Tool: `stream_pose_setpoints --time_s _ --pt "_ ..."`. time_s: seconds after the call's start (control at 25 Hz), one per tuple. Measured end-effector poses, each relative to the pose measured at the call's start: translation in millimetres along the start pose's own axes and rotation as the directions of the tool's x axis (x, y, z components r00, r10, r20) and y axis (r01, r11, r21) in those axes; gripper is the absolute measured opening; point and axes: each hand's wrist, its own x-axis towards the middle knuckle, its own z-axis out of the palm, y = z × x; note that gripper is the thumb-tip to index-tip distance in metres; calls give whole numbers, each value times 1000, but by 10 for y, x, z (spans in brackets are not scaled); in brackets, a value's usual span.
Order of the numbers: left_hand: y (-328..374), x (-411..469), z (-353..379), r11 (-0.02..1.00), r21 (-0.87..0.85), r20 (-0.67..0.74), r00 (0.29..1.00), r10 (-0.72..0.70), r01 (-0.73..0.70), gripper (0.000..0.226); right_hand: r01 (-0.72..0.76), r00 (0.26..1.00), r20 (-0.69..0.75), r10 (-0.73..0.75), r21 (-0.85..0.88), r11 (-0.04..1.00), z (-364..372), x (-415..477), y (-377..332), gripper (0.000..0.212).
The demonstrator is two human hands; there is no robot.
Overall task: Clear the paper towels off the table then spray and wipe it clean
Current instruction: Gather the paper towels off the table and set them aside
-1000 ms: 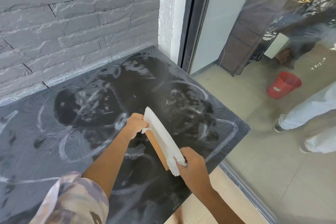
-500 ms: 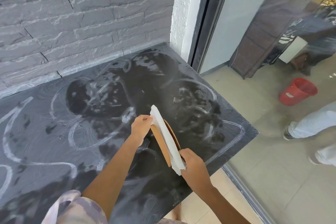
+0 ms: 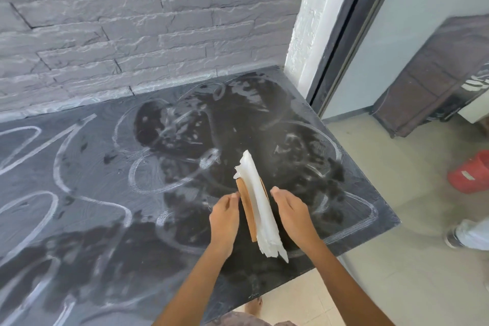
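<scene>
A folded stack of white paper towels with an orange-brown layer on its left side stands on edge above the near right part of the dark table. My left hand pinches the orange-brown side near its middle. On the white side, my right hand holds the stack, thumb toward the paper. The table top is covered with white swirled smears and darker wet patches.
A grey stone wall runs along the table's far edge, with a white pillar at the corner. On the tiled floor to the right stand a red bucket and a brown cabinet. Another person's shoe shows at the right edge.
Both hands have slid from the ends of the towel stack to its two sides near the middle. The stack now points more away from me.
</scene>
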Motion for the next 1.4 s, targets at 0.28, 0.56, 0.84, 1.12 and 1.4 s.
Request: stream_pose_setpoints --time_s 0.28,0.56,0.84,1.12,1.4 --pt "13 -226 -7 990 -124 103 991 82 -69 28 6 1000 7 -7 149 989 175 27 27 29" --pt "115 -588 -765 949 -227 -71 975 209 -220 33 181 978 67 -198 208 961 631 -403 -518 33" --pt "-665 -1743 -2221 868 -356 -398 896 195 -347 29 300 867 338 -368 237 924 1964 -1804 -727 35" --pt "-1986 -2897 -3359 793 -518 -627 773 -97 -320 34 278 661 666 -347 212 937 3234 -3364 -249 31" --pt "-3167 -2997 -3596 811 -559 -703 618 -351 -176 21 250 617 755 -221 78 965 4019 -3801 591 25"
